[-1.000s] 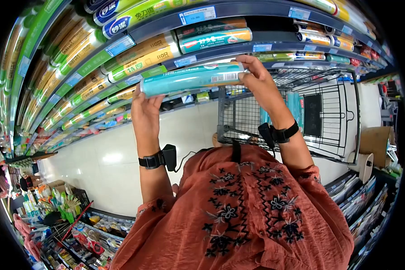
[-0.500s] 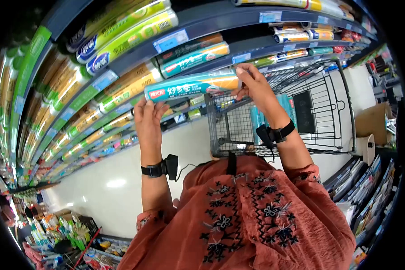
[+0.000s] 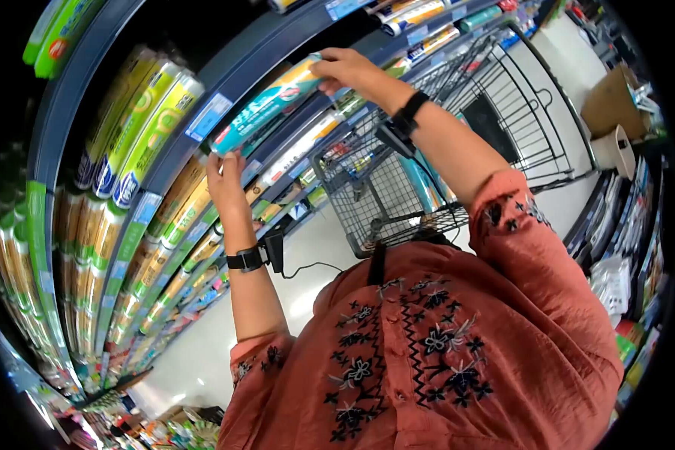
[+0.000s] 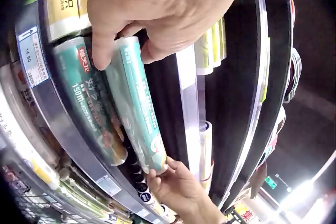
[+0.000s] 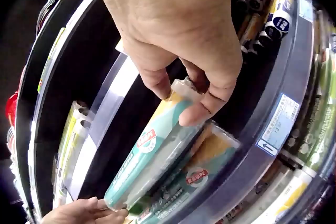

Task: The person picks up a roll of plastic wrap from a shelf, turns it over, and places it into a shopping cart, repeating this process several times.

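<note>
A teal roll with an orange end (image 3: 266,106) is held between both hands at the shelf, tilted up to the right. My left hand (image 3: 229,182) holds its lower left end, and my right hand (image 3: 355,73) grips its orange end. From the left wrist, the left hand (image 4: 163,8) pinches the roll's near end (image 4: 137,103), with the right hand (image 4: 184,192) at the far end. Beside it on the shelf lies a similar teal roll (image 4: 90,100). In the right wrist view, thumb and fingers of the right hand (image 5: 184,40) pinch the roll (image 5: 155,145); the left hand (image 5: 84,212) touches its other end.
Green and yellow rolls (image 3: 139,127) stand on the shelf to the left, above a blue price label (image 3: 208,117). A wire shopping cart (image 3: 367,196) with teal rolls (image 3: 425,184) inside stands right of centre. A cardboard box (image 3: 615,103) is at the far right.
Both hands have carried the roll up and left to the shelf, and it has tilted, its orange end higher. The head view has turned, with the cart higher in view.
</note>
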Action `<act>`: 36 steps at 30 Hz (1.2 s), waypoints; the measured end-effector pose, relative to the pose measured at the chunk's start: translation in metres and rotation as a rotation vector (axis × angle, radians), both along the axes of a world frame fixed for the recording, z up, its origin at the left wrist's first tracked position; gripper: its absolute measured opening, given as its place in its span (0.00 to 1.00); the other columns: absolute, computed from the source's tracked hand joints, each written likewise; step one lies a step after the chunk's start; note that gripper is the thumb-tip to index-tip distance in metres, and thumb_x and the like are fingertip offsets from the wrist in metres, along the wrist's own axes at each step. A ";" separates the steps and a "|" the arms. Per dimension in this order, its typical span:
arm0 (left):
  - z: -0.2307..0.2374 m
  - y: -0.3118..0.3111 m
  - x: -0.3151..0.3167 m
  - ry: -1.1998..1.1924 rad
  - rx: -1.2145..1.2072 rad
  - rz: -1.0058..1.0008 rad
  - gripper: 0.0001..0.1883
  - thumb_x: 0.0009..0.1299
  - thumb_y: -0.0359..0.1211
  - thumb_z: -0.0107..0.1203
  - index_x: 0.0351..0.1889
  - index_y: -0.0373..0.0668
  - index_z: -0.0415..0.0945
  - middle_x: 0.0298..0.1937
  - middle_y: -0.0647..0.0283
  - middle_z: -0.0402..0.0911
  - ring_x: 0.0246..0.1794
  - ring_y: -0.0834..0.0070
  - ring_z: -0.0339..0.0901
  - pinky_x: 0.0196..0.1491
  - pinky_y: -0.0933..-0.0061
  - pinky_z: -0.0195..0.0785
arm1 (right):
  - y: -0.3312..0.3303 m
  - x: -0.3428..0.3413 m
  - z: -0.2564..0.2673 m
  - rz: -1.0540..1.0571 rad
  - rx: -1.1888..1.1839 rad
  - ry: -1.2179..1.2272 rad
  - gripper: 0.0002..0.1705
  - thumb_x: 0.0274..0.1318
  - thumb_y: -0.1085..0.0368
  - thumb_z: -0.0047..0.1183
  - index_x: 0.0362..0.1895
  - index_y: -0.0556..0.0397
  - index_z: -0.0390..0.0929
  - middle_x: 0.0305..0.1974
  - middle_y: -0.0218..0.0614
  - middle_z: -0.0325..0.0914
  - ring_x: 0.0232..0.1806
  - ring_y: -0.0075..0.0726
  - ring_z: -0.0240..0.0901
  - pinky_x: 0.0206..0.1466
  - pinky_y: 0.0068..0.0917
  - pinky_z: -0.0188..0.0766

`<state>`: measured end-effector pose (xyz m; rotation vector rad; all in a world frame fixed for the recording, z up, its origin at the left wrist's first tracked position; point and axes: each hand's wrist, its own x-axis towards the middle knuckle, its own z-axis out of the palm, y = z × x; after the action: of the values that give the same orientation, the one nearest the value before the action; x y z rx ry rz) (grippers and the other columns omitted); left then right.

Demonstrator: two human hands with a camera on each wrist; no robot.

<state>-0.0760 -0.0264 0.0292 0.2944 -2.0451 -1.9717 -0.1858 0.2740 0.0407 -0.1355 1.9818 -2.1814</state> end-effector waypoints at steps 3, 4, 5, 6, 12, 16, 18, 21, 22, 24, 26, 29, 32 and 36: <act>-0.006 -0.014 -0.019 0.019 -0.167 0.010 0.27 0.74 0.39 0.56 0.60 0.26 0.66 0.50 0.52 0.76 0.50 0.67 0.77 0.54 0.68 0.72 | -0.014 -0.023 -0.006 -0.033 0.008 -0.007 0.30 0.60 0.58 0.61 0.57 0.71 0.73 0.38 0.42 0.82 0.32 0.29 0.82 0.34 0.24 0.81; -0.008 -0.023 -0.027 -0.008 -0.273 0.020 0.25 0.73 0.40 0.57 0.57 0.26 0.68 0.48 0.53 0.77 0.47 0.68 0.76 0.51 0.68 0.71 | -0.019 -0.033 -0.011 -0.029 0.022 -0.011 0.29 0.60 0.58 0.60 0.57 0.71 0.74 0.37 0.42 0.82 0.32 0.29 0.82 0.35 0.24 0.81; -0.011 -0.029 -0.034 -0.036 -0.378 0.032 0.23 0.73 0.40 0.57 0.54 0.27 0.70 0.46 0.54 0.77 0.44 0.68 0.76 0.48 0.68 0.70 | -0.024 -0.041 -0.015 -0.024 0.037 -0.016 0.29 0.61 0.58 0.60 0.56 0.71 0.74 0.37 0.42 0.82 0.32 0.30 0.82 0.35 0.24 0.82; -0.008 -0.018 -0.035 0.105 -0.293 0.066 0.20 0.72 0.40 0.58 0.47 0.29 0.72 0.41 0.56 0.78 0.38 0.69 0.73 0.43 0.66 0.67 | -0.029 -0.044 -0.012 -0.042 0.056 -0.039 0.25 0.62 0.61 0.58 0.55 0.69 0.76 0.39 0.42 0.83 0.32 0.30 0.82 0.37 0.24 0.82; -0.001 -0.014 -0.050 0.051 -0.696 0.159 0.22 0.70 0.42 0.59 0.38 0.25 0.75 0.36 0.49 0.79 0.35 0.63 0.75 0.42 0.61 0.68 | -0.061 -0.086 -0.045 0.019 0.052 0.129 0.18 0.62 0.68 0.55 0.53 0.67 0.77 0.48 0.45 0.82 0.43 0.39 0.83 0.47 0.29 0.81; -0.008 -0.016 -0.057 0.004 -0.691 0.098 0.24 0.69 0.44 0.59 0.34 0.24 0.76 0.36 0.43 0.78 0.38 0.56 0.76 0.45 0.58 0.67 | -0.063 -0.072 -0.027 -0.027 -0.087 -0.057 0.15 0.66 0.70 0.52 0.54 0.63 0.78 0.50 0.42 0.82 0.47 0.39 0.82 0.52 0.29 0.80; -0.013 -0.017 -0.059 0.036 -0.705 0.108 0.25 0.69 0.45 0.59 0.35 0.24 0.77 0.39 0.39 0.78 0.41 0.53 0.76 0.48 0.56 0.67 | -0.066 -0.076 -0.031 -0.034 -0.084 -0.020 0.14 0.66 0.71 0.51 0.53 0.64 0.78 0.49 0.42 0.82 0.47 0.39 0.82 0.53 0.30 0.80; -0.015 -0.020 -0.060 -0.009 -0.710 0.081 0.26 0.69 0.46 0.58 0.39 0.24 0.77 0.43 0.35 0.77 0.45 0.49 0.75 0.52 0.54 0.65 | -0.074 -0.102 -0.055 -0.039 -0.017 0.016 0.14 0.66 0.72 0.50 0.52 0.65 0.78 0.49 0.42 0.82 0.48 0.40 0.82 0.54 0.32 0.80; -0.014 -0.020 -0.060 -0.039 -0.708 0.064 0.26 0.69 0.46 0.58 0.40 0.24 0.77 0.45 0.34 0.77 0.46 0.47 0.75 0.53 0.53 0.65 | -0.074 -0.105 -0.058 -0.035 -0.003 0.020 0.14 0.66 0.72 0.50 0.52 0.65 0.78 0.49 0.42 0.82 0.48 0.40 0.82 0.54 0.32 0.80; -0.014 -0.017 -0.059 -0.003 -0.772 0.086 0.27 0.69 0.47 0.58 0.43 0.24 0.78 0.46 0.34 0.77 0.48 0.47 0.75 0.55 0.54 0.65 | -0.073 -0.103 -0.059 -0.023 0.004 0.021 0.14 0.66 0.72 0.50 0.52 0.65 0.78 0.49 0.42 0.82 0.48 0.40 0.82 0.55 0.33 0.79; -0.013 -0.017 -0.059 0.020 -0.752 0.089 0.27 0.69 0.47 0.58 0.44 0.24 0.78 0.47 0.34 0.77 0.49 0.47 0.75 0.56 0.54 0.65 | -0.072 -0.094 -0.052 -0.017 -0.039 0.009 0.14 0.65 0.71 0.51 0.52 0.65 0.78 0.49 0.42 0.82 0.48 0.40 0.82 0.54 0.33 0.79; -0.020 -0.025 -0.064 0.042 -0.685 0.088 0.27 0.69 0.47 0.57 0.44 0.25 0.79 0.45 0.35 0.79 0.49 0.47 0.76 0.56 0.55 0.65 | -0.067 -0.073 -0.034 -0.031 -0.067 -0.019 0.15 0.65 0.69 0.52 0.52 0.66 0.78 0.48 0.42 0.83 0.48 0.39 0.81 0.54 0.32 0.78; -0.008 -0.023 -0.060 0.027 -0.698 0.109 0.26 0.70 0.46 0.56 0.42 0.25 0.80 0.40 0.37 0.82 0.44 0.48 0.79 0.52 0.54 0.67 | -0.062 -0.060 -0.012 -0.047 0.048 -0.060 0.16 0.64 0.67 0.53 0.51 0.67 0.78 0.47 0.43 0.83 0.48 0.38 0.81 0.53 0.31 0.77; 0.007 -0.024 -0.060 -0.027 -0.730 0.093 0.25 0.70 0.45 0.55 0.39 0.24 0.80 0.32 0.41 0.84 0.35 0.48 0.81 0.45 0.53 0.68 | -0.062 -0.080 -0.041 0.019 0.308 0.195 0.16 0.63 0.67 0.52 0.49 0.67 0.78 0.45 0.44 0.82 0.47 0.37 0.81 0.52 0.30 0.77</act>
<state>-0.1358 -0.0503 0.0359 0.2403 -2.5344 -1.0587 -0.2661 0.2122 -0.0002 -0.3304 2.3829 -1.8835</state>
